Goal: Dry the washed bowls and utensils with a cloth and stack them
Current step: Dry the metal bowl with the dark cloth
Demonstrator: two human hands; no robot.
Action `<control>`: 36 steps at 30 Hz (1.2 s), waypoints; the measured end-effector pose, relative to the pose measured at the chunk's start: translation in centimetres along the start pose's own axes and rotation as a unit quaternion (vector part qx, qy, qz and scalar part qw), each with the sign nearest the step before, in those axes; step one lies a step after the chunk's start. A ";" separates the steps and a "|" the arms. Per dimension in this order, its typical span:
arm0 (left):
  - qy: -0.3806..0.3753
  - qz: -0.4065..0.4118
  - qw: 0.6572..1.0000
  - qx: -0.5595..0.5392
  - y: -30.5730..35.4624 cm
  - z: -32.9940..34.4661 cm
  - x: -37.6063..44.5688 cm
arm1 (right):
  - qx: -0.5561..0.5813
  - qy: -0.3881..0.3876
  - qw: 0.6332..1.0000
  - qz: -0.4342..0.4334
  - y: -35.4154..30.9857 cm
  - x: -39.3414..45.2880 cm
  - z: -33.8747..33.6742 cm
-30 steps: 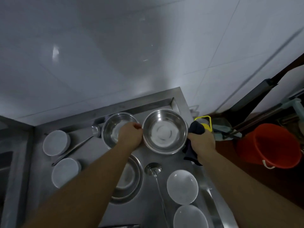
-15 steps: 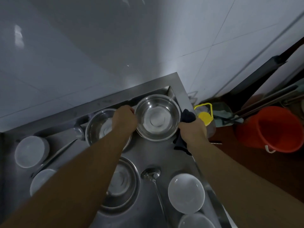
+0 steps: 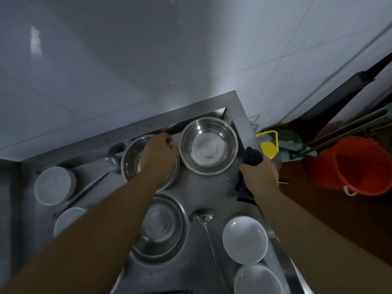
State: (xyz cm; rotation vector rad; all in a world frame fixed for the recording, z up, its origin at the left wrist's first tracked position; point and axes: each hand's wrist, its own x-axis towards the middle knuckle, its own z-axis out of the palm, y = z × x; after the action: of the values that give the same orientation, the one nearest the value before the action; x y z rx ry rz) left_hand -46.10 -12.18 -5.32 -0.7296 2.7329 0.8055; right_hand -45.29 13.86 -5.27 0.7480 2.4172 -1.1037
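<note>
Bowls are what I am working through: the steel bowl (image 3: 209,145) I carried a second ago between both hands now sits in the far right corner of the surface (image 3: 203,194), and both hands have let go of it. My left hand (image 3: 159,154) hovers over the second steel bowl (image 3: 132,160) just beside it, fingers loosely curled, holding nothing. My right hand (image 3: 259,177) keeps a closed grip on the dark cloth (image 3: 252,155). I judge that bowl set down, so another can be picked up. Room is tight: the raised rim (image 3: 239,115) hems the corner, a third steel bowl (image 3: 162,225), a ladle (image 3: 201,216) and white bowls (image 3: 245,239) crowd the near side
</note>
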 end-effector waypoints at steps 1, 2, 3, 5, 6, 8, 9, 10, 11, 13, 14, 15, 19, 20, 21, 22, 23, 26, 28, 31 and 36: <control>-0.004 -0.001 1.000 0.009 -0.4 -0.4 -0.6 | -0.012 -0.004 1.000 -0.004 0.1 -0.6 -0.3; -0.011 0.001 1.000 0.025 -1.1 -0.8 -1.2 | -0.018 -0.008 1.000 -0.005 0.3 -1.3 -0.5; -0.019 -0.001 0.999 0.040 -1.8 -1.2 -2.0 | -0.021 -0.011 1.000 -0.011 0.4 -2.0 -0.8; -0.027 -0.017 0.998 0.054 -3.6 -1.9 -3.4 | -0.031 -0.017 0.999 -0.031 0.6 -3.3 -1.0; -0.020 -0.028 0.998 0.056 -4.7 -2.1 -4.2 | -0.040 -0.017 0.998 -0.041 0.7 -4.0 -1.0; 0.003 -0.057 0.997 0.046 -6.8 -2.4 -5.8 | -0.048 -0.011 0.997 -0.053 0.9 -5.2 -0.8; 0.025 -0.076 0.997 0.023 -7.8 -2.5 -6.5 | -0.046 -0.009 0.997 -0.059 1.0 -5.8 -0.5; 0.050 -0.100 0.994 -0.005 -8.8 -2.5 -7.1 | -0.045 -0.011 0.997 -0.061 1.2 -6.3 -0.2; 0.072 -0.124 0.989 -0.031 -9.6 -2.5 -7.7 | -0.049 -0.019 0.997 -0.061 1.3 -6.8 0.2; 0.087 -0.177 0.977 -0.077 -11.0 -2.2 -8.5 | -0.073 -0.056 0.994 -0.057 1.4 -7.6 0.9; 0.074 -0.211 0.970 -0.097 -11.6 -1.8 -8.7 | -0.081 -0.072 0.992 -0.057 1.4 -8.0 1.2; 0.051 -0.244 0.963 -0.108 -12.0 -1.4 -8.8 | -0.087 -0.080 0.991 -0.062 1.4 -8.2 1.5; -0.015 -0.288 0.944 -0.163 -12.8 -0.1 -8.5 | -0.114 -0.069 0.986 -0.099 0.9 -9.6 2.3; -0.020 -0.290 0.939 -0.182 -12.7 -0.1 -8.5 | -0.119 -0.063 0.985 -0.108 0.6 -10.1 2.6; -0.020 -0.291 0.935 -0.201 -12.7 0.0 -8.4 | -0.122 -0.058 0.984 -0.117 0.4 -10.5 2.8; -0.021 -0.299 0.928 -0.222 -12.7 0.0 -8.4 | -0.124 -0.056 0.983 -0.121 0.3 -10.9 3.0; -0.017 -0.309 0.920 -0.243 -12.7 -0.1 -8.5 | -0.122 -0.054 0.983 -0.126 0.1 -11.3 3.1; -0.022 -0.338 0.889 -0.307 -12.5 -0.8 -8.7 | -0.106 -0.060 0.984 -0.130 -0.1 -13.0 3.3; -0.032 -0.362 0.848 -0.386 -13.1 -0.6 -8.2 | -0.095 -0.060 0.985 -0.131 0.0 -14.4 3.3; -0.031 -0.353 0.813 -0.461 -15.9 2.6 -5.8 | -0.078 -0.064 0.987 -0.125 0.7 -16.3 3.4; -0.025 -0.345 0.785 -0.514 -12.2 -0.1 -8.4 | -0.061 -0.076 0.989 -0.110 1.8 -18.4 3.8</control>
State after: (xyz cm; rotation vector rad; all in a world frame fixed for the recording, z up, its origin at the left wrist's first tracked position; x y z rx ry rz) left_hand -32.70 -17.78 -8.04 -1.6793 1.4981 1.9899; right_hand -29.23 6.18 1.17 0.3511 2.4517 -1.0388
